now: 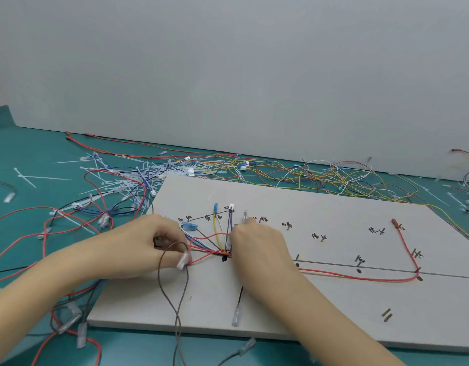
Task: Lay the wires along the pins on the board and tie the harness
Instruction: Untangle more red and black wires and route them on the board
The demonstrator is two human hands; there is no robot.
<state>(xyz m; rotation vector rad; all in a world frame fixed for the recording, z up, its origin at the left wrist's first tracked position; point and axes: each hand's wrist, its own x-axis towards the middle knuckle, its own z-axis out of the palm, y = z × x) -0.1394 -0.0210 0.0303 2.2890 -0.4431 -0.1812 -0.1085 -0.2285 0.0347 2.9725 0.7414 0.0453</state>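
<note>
A grey harness board (pixel 294 307) with pins and handwritten marks lies on the green table. Yellow, blue, white and black wires fan out from a bundle (pixel 222 250) near the board's left end. A long red wire (pixel 360 276) runs right along the drawn line, then bends up to a brown terminal (pixel 395 222). My left hand (pixel 148 247) pinches a brown wire (pixel 175 299) and a clear-sleeved terminal (pixel 183 261) beside the bundle. My right hand (pixel 257 247) rests on the board with its fingers curled at the bundle; what they hold is hidden.
Loose red, blue and black wires and white cable ties (pixel 117 186) are heaped on the table left of the board. A tangle of yellow, white and red wires (pixel 333 178) lies behind it by the grey wall. Sleeved terminals (pixel 81 336) lie near the front left corner.
</note>
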